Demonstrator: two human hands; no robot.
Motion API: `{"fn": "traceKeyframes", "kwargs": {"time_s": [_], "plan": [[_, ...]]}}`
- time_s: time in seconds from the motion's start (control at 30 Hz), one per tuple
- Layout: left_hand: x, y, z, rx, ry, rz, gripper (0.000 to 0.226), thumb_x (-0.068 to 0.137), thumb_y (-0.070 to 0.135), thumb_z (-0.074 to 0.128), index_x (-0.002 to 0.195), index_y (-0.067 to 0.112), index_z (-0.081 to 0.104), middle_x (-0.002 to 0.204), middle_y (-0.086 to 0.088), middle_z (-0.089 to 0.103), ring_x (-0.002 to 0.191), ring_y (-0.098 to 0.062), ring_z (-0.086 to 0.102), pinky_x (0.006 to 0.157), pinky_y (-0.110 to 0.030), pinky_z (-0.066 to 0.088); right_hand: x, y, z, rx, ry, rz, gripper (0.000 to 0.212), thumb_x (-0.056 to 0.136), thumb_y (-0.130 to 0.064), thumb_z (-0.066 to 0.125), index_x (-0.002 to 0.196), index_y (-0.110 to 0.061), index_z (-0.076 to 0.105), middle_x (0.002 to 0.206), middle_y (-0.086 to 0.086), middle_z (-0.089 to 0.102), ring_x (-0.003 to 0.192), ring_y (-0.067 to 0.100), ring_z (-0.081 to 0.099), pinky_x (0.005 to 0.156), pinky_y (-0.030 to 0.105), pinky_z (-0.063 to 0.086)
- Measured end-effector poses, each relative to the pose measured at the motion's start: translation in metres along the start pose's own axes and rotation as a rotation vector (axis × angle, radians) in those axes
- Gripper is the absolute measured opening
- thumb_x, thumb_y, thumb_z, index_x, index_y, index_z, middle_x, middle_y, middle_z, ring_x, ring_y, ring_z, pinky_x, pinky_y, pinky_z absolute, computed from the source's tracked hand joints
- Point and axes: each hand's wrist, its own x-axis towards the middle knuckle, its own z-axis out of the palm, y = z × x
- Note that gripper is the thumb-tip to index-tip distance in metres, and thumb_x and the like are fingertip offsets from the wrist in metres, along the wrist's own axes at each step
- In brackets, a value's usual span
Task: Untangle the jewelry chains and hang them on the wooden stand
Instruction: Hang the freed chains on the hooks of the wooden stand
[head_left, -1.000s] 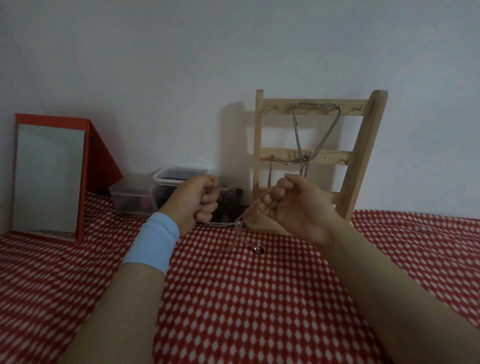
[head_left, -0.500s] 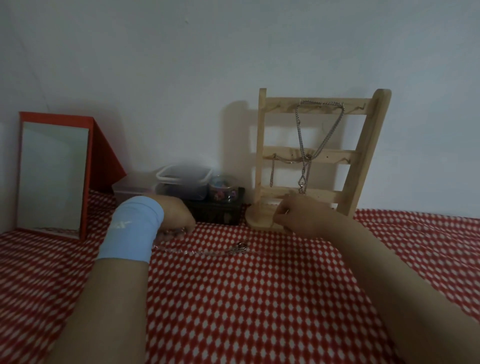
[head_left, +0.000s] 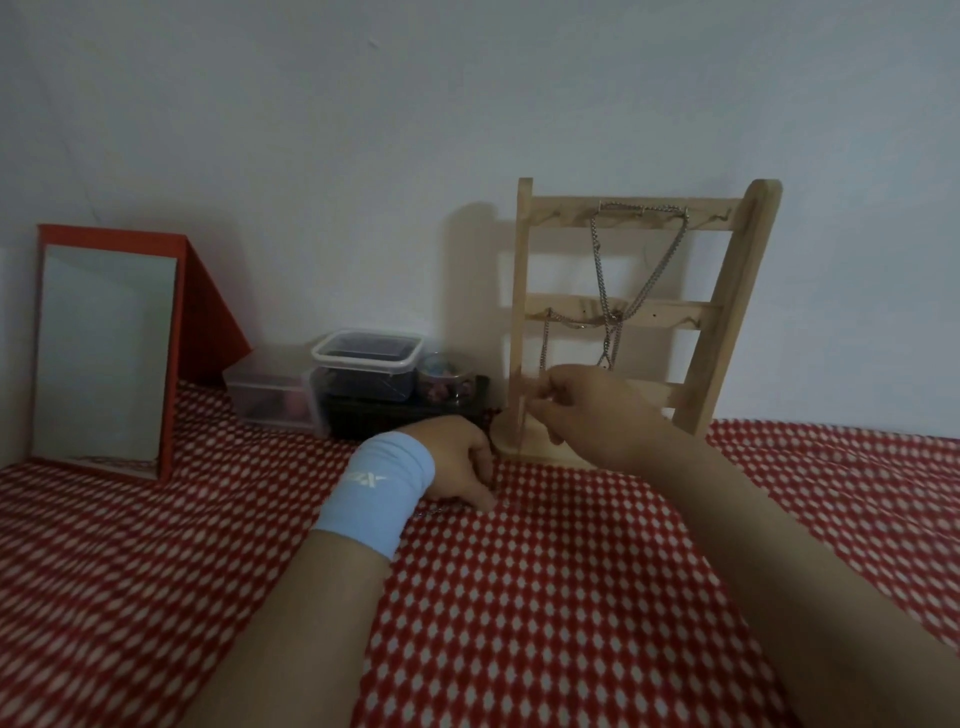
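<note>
We see the left hand (head_left: 460, 467) low on the cloth (head_left: 519, 597), knuckles up and fingers curled down. Whether it holds something, we cannot tell. The right hand (head_left: 587, 410) is in front of the stand (head_left: 731, 291), near its base, with fingertips pressed together; blur hides what they pinch. Silver chains (head_left: 600, 270) hang from the stand's upper rails.

A clear lidded container (head_left: 366, 353) is sitting against the white wall (head_left: 363, 130). A lower clear box (head_left: 270, 389) is standing just left of the container, touching it. Further left, a red-framed mirror (head_left: 104, 353) is leaning back. A dark box (head_left: 395, 418) is lying under the container, and a round patterned tin (head_left: 447, 376) is resting just right of it. A red-and-white patterned cloth (head_left: 545, 597) is spreading out in front of it.
</note>
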Motion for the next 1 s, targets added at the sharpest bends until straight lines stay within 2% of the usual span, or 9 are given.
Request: {"fn": "traceKeyframes", "kwargs": {"time_s": [0.1,0.23,0.4,0.5,0.6,0.67,0.8,0.9,1.0], "plan": [[-0.002,-0.006,-0.005,-0.026,-0.009,0.014,0.035,0.080,0.023,0.078,0.113,0.024,0.068,0.094,0.013,0.062,0.095,-0.011,0.061,0.095,-0.027,0.050,0.002,0.006,0.007,-0.126,-0.042,-0.056,0.030,0.099,-0.014,0.055,0.084,-0.039,0.056,0.080,-0.013,0.066,0.066,-0.004,0.058,0.057,0.012,0.041],[-0.003,-0.003,-0.002,-0.062,-0.016,0.018,0.048,0.079,0.054,0.072,0.120,0.030,0.067,0.107,0.013,0.061,0.104,-0.009,0.059,0.101,-0.030,0.046,0.004,0.007,0.013,-0.145,-0.126,-0.103,0.045,0.097,-0.003,0.053,0.073,-0.039,0.065,0.084,-0.023,0.064,0.079,-0.008,0.058,0.070,0.005,0.042],[0.009,-0.001,0.009,-0.309,0.152,0.090,0.029,0.091,0.040,0.063,0.110,0.020,0.070,0.105,0.003,0.070,0.098,-0.011,0.064,0.096,-0.034,0.050,0.004,0.004,0.010,0.008,0.018,-0.134,0.052,0.094,0.005,0.046,0.085,-0.036,0.077,0.113,-0.014,0.072,0.108,0.003,0.063,0.098,0.024,0.051],[0.007,-0.003,0.006,-0.660,0.181,0.096,0.014,0.094,0.023,0.062,0.105,0.014,0.063,0.093,-0.004,0.073,0.089,-0.017,0.069,0.098,-0.044,0.052,0.003,0.004,0.007,0.043,0.085,-0.182,0.049,0.096,0.006,0.047,0.099,-0.032,0.079,0.118,-0.012,0.072,0.111,0.003,0.062,0.100,0.021,0.049],[0.000,-0.005,-0.002,-0.768,0.094,0.138,0.008,0.092,0.011,0.064,0.099,0.011,0.060,0.060,-0.002,0.062,0.057,-0.016,0.059,0.091,-0.049,0.056,0.005,0.006,0.007,0.013,0.068,-0.184,0.047,0.096,0.005,0.049,0.105,-0.030,0.079,0.120,-0.013,0.071,0.111,0.001,0.063,0.100,0.018,0.049],[-0.006,-0.007,-0.011,-0.719,0.060,0.083,0.012,0.092,0.006,0.063,0.100,0.013,0.058,0.058,-0.001,0.051,0.050,-0.014,0.047,0.072,-0.042,0.060,0.008,0.010,0.006,-0.122,-0.001,-0.149,0.044,0.095,-0.001,0.053,0.107,-0.034,0.078,0.124,-0.013,0.070,0.114,0.005,0.063,0.102,0.027,0.051],[-0.009,-0.018,-0.027,-0.288,0.317,0.045,0.015,0.085,0.009,0.068,0.092,0.020,0.060,0.082,-0.003,0.060,0.060,-0.016,0.057,0.050,-0.026,0.050,0.006,0.013,0.002,-0.361,-0.168,-0.111,0.036,0.092,-0.012,0.069,0.120,-0.035,0.073,0.123,-0.016,0.069,0.115,0.006,0.061,0.104,0.030,0.051],[-0.007,-0.020,-0.024,-0.246,0.395,0.186,0.023,0.085,0.003,0.066,0.080,0.023,0.057,0.079,0.006,0.058,0.068,-0.013,0.056,0.058,-0.013,0.044,0.002,0.014,0.008,-0.545,-0.285,-0.135,0.048,0.088,-0.022,0.075,0.132,-0.037,0.064,0.121,-0.017,0.068,0.109,0.006,0.060,0.096,0.027,0.052],[-0.005,-0.016,-0.017,-0.130,0.273,0.213,0.025,0.086,0.004,0.067,0.084,0.028,0.074,0.094,0.014,0.068,0.083,0.002,0.061,0.082,-0.009,0.044,0.000,0.012,0.008,-0.575,-0.334,-0.151,0.044,0.087,-0.025,0.074,0.127,-0.040,0.068,0.122,-0.018,0.068,0.107,0.007,0.061,0.093,0.028,0.055]]}}
